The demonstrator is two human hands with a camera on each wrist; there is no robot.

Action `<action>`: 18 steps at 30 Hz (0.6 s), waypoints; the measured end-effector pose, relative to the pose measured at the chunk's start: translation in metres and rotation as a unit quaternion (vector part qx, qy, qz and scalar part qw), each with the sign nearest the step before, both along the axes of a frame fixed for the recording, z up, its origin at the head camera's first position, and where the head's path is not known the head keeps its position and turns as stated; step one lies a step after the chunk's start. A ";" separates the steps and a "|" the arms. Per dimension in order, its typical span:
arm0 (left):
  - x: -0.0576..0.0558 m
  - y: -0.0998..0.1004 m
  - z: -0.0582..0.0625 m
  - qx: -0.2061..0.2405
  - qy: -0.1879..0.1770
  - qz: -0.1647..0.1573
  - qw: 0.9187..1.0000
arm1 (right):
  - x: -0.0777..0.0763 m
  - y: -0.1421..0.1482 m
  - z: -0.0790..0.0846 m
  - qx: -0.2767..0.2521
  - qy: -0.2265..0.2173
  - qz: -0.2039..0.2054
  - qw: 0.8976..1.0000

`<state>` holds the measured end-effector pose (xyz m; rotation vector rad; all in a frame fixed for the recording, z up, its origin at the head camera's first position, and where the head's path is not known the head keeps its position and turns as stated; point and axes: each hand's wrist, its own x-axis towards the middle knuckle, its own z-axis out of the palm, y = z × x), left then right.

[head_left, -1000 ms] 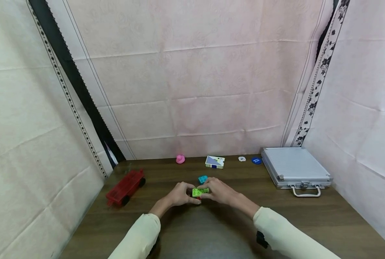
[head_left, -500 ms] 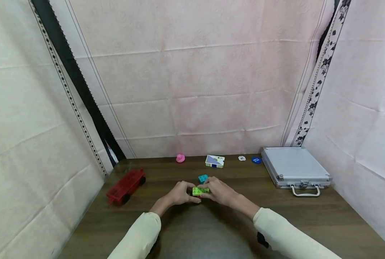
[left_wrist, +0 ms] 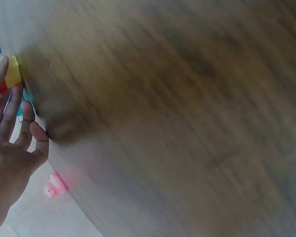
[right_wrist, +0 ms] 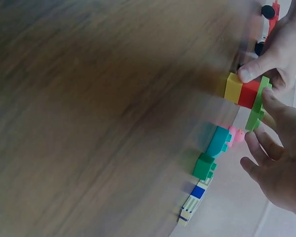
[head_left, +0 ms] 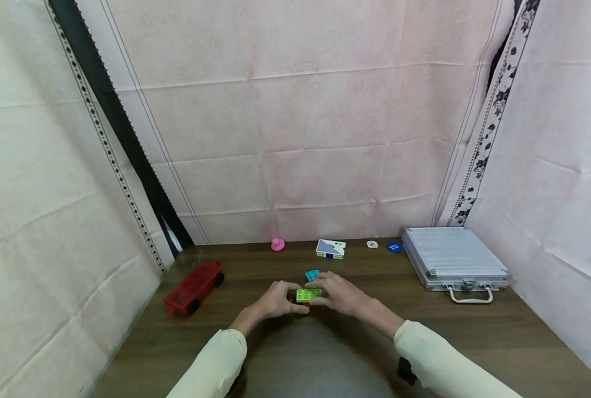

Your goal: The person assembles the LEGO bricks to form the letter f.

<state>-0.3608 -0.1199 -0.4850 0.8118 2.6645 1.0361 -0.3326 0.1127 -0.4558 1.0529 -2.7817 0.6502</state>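
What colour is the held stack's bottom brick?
Yellow; the bottom brick shows best in the right wrist view.

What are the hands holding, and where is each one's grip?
The left hand grips the red brick by its sides; the right hand pinches the lime-green piece on top by its edges.

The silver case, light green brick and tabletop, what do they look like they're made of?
Silver case: probably metal, perhaps aluminium, with a dull sheen and ribbed surface.
Light green brick: likely smooth moulded plastic, given its even color and raised studs.
Tabletop: wood or printed laminate, from its streaky brown grain; can't tell which.
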 end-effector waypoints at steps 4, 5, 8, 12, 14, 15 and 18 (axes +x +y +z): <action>0.000 0.000 0.000 -0.005 0.001 0.002 1.000 | -0.002 0.009 0.001 -0.016 -0.011 -0.010 1.000; 0.000 0.000 0.000 -0.007 0.002 0.003 1.000 | -0.002 0.012 0.001 -0.023 -0.014 -0.011 1.000; 0.000 0.001 0.000 -0.012 0.006 0.003 1.000 | -0.005 0.020 0.000 -0.042 -0.021 -0.018 0.999; 0.000 0.001 0.000 -0.017 0.009 0.001 1.000 | -0.011 0.031 -0.002 -0.067 -0.015 -0.026 0.997; 0.001 0.001 0.000 -0.020 0.007 0.002 1.000 | -0.014 0.036 -0.003 -0.073 -0.004 -0.032 0.997; 0.001 0.001 0.000 -0.019 0.006 0.002 1.000 | -0.016 0.038 -0.004 -0.077 0.000 -0.035 0.996; 0.002 0.001 0.000 -0.019 0.003 0.005 1.000 | -0.021 0.043 -0.006 -0.086 0.005 -0.053 0.995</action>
